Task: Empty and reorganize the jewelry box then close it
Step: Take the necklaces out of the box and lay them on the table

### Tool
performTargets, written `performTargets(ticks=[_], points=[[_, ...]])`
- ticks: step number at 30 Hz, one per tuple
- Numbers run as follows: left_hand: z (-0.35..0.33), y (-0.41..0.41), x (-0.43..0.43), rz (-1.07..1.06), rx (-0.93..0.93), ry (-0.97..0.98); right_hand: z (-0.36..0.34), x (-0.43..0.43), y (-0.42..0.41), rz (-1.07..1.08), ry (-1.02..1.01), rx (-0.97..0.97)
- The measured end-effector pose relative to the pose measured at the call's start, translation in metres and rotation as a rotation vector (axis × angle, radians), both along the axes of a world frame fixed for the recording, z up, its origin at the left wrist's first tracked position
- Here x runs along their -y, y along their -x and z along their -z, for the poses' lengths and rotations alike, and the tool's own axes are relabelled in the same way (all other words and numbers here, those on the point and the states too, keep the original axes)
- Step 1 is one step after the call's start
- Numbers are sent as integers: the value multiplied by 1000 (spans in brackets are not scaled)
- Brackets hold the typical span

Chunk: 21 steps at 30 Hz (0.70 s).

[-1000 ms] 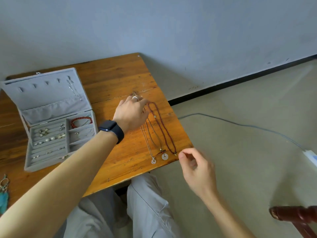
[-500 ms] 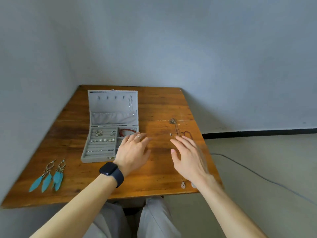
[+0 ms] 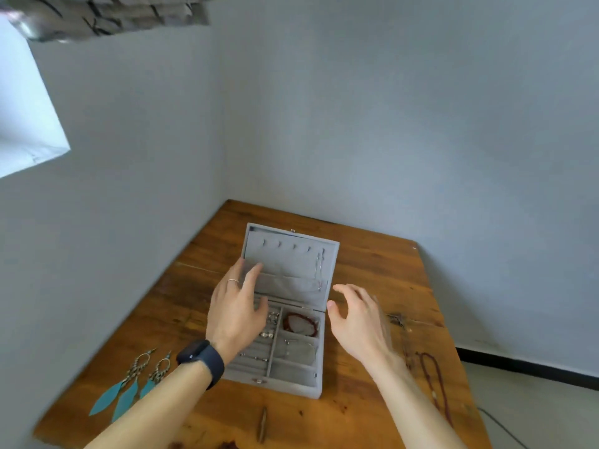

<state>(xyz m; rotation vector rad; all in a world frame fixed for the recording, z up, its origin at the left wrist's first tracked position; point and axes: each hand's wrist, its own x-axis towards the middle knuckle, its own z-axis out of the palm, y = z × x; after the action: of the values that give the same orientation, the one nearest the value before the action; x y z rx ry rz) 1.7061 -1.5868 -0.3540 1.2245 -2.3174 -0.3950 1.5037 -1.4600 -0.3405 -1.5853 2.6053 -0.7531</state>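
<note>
Your jewelry box [image 3: 285,385] lies open near the middle of the wooden table [image 3: 372,264], its lid [image 3: 291,254] tilted back toward the wall. Your left hand [image 3: 236,309] is over the tray's left half, fingers straight and spread, holding nothing. The fingertips [image 3: 256,268] reach up across the lid's lower lining, though whether they touch the fabric is hard to judge. Your right hand [image 3: 359,322] sits just beside the box's right edge at hinge level, apart from it, with fingers loosely bent, fanned out and gripping nothing; motion blur softens its outline.

The box is a rectangular case covered in soft grey velvet-like fabric, with a small metal clasp at the front. Its tray is split into ridged ring rolls on the left and square compartments on the right. A red beaded bracelet [image 3: 299,322] coils in the far right compartment. The lid lining carries a row of small hooks above a gathered pocket.

Turquoise feather earrings [image 3: 129,387] lie left of the box. Beaded necklaces [image 3: 434,380] stretch along the table's right edge.
</note>
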Motion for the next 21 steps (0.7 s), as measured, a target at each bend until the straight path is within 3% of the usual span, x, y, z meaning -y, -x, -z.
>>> performTargets(ticks=[6,13,21], points=[[29,-1,33,-58,-209,-186,5,56,11,40,78,69],[52,-5,38,1,-174,-144,1,95,19,90,271,-85],[54,-6,37,-28,-117,-115,-3,106,16,104,210,-127]])
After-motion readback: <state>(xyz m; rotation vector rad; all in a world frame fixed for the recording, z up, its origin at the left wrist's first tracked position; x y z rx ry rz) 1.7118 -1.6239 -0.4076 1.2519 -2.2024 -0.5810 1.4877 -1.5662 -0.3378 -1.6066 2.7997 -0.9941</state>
